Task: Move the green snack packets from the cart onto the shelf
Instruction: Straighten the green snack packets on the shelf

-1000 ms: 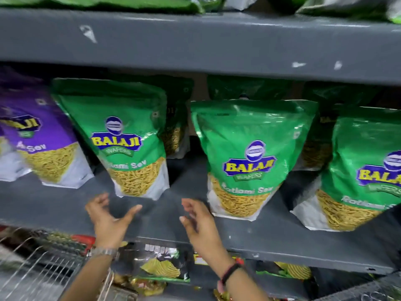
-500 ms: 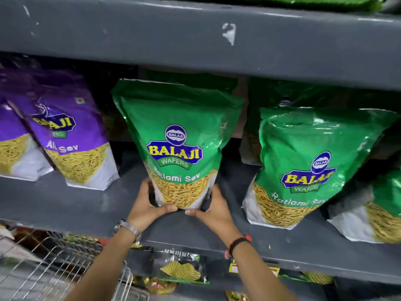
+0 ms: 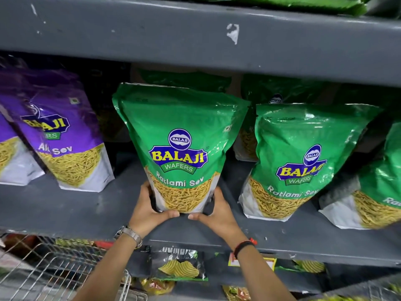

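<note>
both hands, left hand (image 3: pixel 149 210) and right hand (image 3: pixel 217 210), gripped the base of an upright green snack packet (image 3: pixel 180 146) standing on the grey shelf (image 3: pixel 76 205).

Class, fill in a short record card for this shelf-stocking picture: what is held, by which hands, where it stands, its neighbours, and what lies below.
Held item: green Ratlami Sev packet, upright
Hands: left hand and right hand grip its bottom corners
Place: grey shelf, front centre
Left neighbour: purple Sev packet, tilted
Right neighbour: second green packet, leaning
Behind: more green packets, dim
Below: wire cart at lower left
</note>
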### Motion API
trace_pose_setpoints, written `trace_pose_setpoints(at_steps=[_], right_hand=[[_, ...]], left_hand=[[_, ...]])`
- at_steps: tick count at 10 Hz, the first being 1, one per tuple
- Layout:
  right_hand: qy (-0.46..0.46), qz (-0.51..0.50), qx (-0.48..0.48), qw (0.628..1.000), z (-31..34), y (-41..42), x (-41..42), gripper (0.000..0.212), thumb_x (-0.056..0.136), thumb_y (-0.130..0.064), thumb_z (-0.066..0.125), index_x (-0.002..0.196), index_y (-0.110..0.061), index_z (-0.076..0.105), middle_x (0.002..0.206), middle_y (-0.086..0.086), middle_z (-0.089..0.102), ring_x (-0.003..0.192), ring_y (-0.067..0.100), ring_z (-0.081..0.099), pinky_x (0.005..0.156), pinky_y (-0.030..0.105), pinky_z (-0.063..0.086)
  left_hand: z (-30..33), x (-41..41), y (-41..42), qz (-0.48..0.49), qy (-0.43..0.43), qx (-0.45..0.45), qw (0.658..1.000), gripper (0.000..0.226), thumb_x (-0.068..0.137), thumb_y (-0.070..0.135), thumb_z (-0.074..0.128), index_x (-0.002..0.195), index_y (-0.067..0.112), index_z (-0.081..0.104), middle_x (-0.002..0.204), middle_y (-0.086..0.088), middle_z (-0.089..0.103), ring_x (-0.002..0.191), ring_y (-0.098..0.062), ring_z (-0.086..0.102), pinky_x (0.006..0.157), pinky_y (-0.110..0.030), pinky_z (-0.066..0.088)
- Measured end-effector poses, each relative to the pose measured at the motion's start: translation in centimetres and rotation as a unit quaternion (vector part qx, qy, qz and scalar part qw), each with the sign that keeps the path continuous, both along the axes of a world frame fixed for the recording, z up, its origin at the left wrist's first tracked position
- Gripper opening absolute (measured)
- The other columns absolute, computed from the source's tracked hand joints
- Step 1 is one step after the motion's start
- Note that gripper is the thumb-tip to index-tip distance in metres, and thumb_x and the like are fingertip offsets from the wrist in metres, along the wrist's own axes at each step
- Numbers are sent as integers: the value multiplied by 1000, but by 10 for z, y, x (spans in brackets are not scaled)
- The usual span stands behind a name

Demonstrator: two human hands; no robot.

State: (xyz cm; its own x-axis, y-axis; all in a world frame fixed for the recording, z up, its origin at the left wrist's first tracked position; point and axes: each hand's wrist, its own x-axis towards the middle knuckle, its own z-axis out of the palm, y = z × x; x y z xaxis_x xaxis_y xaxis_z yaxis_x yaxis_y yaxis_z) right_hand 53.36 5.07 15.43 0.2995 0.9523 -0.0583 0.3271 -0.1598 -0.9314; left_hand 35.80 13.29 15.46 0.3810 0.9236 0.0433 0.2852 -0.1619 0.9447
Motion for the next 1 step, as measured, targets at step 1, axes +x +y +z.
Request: trace_pose_setpoints(at_steps=[1], right_hand=[[5,1,28,1000,8,-7,-4,94,58,-22,84,132,-18,26,137,-1,42,128,13,38,104,30,36]], left_hand=[[1,-3,-7,-5,-18,17,1000,110,49,16,87,134,19,16,125,9,38,118,-10,37,96,-29,33]])
